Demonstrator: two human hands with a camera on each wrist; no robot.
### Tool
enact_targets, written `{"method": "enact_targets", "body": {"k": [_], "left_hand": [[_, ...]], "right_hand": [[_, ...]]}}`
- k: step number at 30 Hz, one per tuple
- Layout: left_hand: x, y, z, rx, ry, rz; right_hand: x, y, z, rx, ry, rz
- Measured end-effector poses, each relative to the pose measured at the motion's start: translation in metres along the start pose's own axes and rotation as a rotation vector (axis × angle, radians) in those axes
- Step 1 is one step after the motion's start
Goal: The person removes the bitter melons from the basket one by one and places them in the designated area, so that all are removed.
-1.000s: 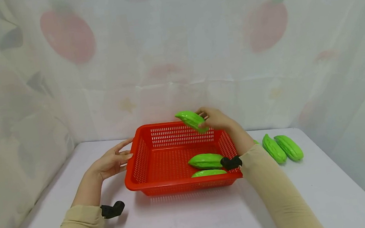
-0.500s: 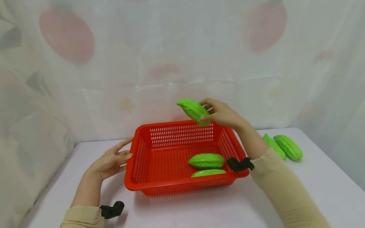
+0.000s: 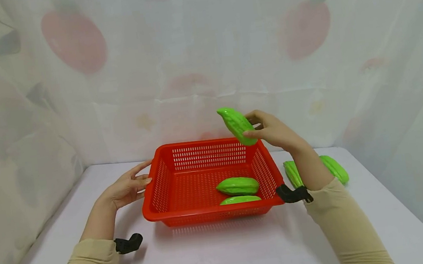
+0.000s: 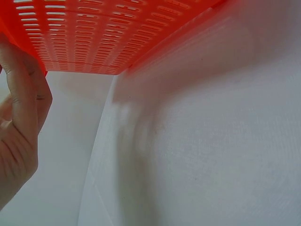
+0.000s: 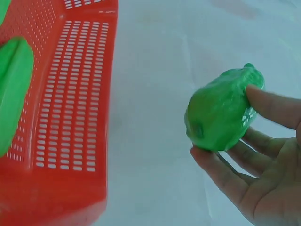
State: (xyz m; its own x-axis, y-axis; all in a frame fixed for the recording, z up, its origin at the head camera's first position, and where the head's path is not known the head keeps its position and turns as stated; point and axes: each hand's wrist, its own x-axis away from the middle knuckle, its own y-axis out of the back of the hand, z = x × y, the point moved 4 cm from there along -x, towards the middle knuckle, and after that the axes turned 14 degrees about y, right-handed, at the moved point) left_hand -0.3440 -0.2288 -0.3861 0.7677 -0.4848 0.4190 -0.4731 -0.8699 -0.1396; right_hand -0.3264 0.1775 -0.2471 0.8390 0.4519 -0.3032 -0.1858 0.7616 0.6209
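In the head view a red perforated basket [image 3: 213, 209] stands on the table, with two green bitter melons lying in its right part, the rear bitter melon [image 3: 238, 186] and the front bitter melon [image 3: 239, 199]. My left hand [image 3: 129, 189] holds the basket's left rim; the left wrist view shows its fingers [image 4: 28, 89] up against the rim. Above the basket's back right corner, my right hand [image 3: 275, 132] pinches another bitter melon [image 3: 236, 125] between thumb and fingers, its pointed tip up and to the left. The right wrist view shows this held melon [image 5: 223, 110] beside the basket wall.
To the right of the basket, more bitter melons lie on the white table [image 3: 211, 259]: one nearer melon [image 3: 292, 174] and one farther right melon [image 3: 335, 168], partly hidden by my right forearm. A pale printed curtain [image 3: 194, 55] hangs behind and at both sides.
My right hand has moved up and to the right with the bitter melon, from over the basket to its back right corner. My left hand and the basket have stayed in place.
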Motion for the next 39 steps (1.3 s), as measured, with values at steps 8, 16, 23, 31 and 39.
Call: {"method": "enact_targets", "body": {"k": [8, 16, 23, 31, 39], "left_hand": [[0.001, 0.0, 0.001, 0.002, -0.002, -0.009], [0.002, 0.001, 0.001, 0.0, -0.005, -0.012], [0.002, 0.001, 0.001, -0.009, -0.01, -0.01], [0.001, 0.002, 0.001, -0.004, -0.01, -0.008], [0.001, 0.002, 0.001, -0.002, -0.01, -0.011]], "right_hand": [[0.019, 0.019, -0.009, -0.088, -0.087, 0.024], [0.043, 0.035, -0.028, -0.087, -0.147, 0.065], [0.063, 0.045, -0.05, -0.143, -0.125, 0.131], [0.086, 0.048, -0.07, -0.186, -0.196, 0.222], [0.106, 0.05, -0.092, -0.199, -0.256, 0.258]]}}
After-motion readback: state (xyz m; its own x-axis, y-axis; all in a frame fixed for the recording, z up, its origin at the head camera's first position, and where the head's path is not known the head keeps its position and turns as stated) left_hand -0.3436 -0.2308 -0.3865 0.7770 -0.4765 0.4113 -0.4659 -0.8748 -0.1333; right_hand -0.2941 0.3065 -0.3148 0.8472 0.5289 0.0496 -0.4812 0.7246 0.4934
